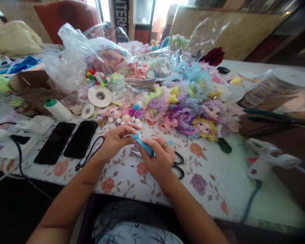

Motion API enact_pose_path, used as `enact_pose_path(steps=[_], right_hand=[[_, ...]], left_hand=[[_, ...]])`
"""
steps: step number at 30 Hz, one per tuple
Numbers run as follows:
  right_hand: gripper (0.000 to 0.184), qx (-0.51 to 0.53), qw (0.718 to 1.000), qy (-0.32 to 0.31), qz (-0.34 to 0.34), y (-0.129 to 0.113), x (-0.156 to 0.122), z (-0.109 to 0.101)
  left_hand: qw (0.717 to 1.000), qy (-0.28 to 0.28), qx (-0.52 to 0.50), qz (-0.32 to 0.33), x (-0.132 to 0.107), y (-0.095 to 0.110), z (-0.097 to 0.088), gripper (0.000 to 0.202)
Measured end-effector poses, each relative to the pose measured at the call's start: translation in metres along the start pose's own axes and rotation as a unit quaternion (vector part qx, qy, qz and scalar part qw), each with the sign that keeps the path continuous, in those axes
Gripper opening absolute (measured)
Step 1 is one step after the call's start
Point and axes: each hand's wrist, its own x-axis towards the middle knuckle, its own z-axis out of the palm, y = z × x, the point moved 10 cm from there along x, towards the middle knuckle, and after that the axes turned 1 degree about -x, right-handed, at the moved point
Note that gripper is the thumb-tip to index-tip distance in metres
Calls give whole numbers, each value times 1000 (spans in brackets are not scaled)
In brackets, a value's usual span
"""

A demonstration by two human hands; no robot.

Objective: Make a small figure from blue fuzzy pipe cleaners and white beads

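Both my hands meet over the flowered tablecloth, closed on a small piece of bright blue fabric (pixel 147 148). My left hand (pixel 118 139) pinches its upper end between thumb and fingers. A short strand of white beads (pixel 127 135) shows by those fingertips; whether it joins the fabric I cannot tell. My right hand (pixel 159 154), with a ring on one finger, grips the lower part of the fabric. Under the right hand lie scissors with black handles (pixel 178 166), their blades partly hidden. Just beyond my hands are white beads and a doll-face charm (pixel 115 111).
Fluffy pastel trims (pixel 183 98), doll faces and plastic bags (pixel 71 57) heap up behind. Two black phones (pixel 54 144), a thread cone (pixel 58 110), ribbon spools (pixel 99 96) and a power strip (pixel 17 144) are leftward. A white glue gun (pixel 265 157) and pliers (pixel 274 116) are rightward.
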Motion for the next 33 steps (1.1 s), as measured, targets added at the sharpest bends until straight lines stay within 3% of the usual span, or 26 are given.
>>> enact_pose_path(steps=[7, 14, 17, 20, 22, 24, 26, 28, 31, 33], right_hand=[[14, 18, 1000, 10, -15, -5, 2, -8], [7, 126, 985, -20, 118, 17, 9, -5], [10, 195, 955, -69, 211, 34, 7, 7], [12, 277, 902, -121, 307, 49, -4, 24], [15, 311, 873, -139, 349, 55, -10, 31], [16, 317, 864, -144, 363, 57, -13, 33], [16, 300, 877, -135, 351, 57, -11, 30], [14, 260, 907, -115, 310, 52, -5, 22], [10, 173, 962, -63, 203, 34, 6, 7], [8, 121, 983, -31, 133, 22, 9, -1]], left_hand=[[1000, -19, -3, -8, -2, -2, 2, 16], [998, -49, 51, -3, -1, 3, 3, 13], [995, -65, 78, -3, -1, 7, 5, 10], [994, -72, 84, -6, -1, 9, 6, 8], [994, -74, 81, -5, -1, 9, 7, 8], [995, -77, 63, -2, 0, 8, 8, 8], [996, -77, 33, -5, 0, 6, 8, 10], [998, -66, 0, -9, 1, 2, 7, 12], [998, -40, -38, -13, 2, -2, 4, 13], [998, -27, -53, -17, 2, -5, 3, 13]])
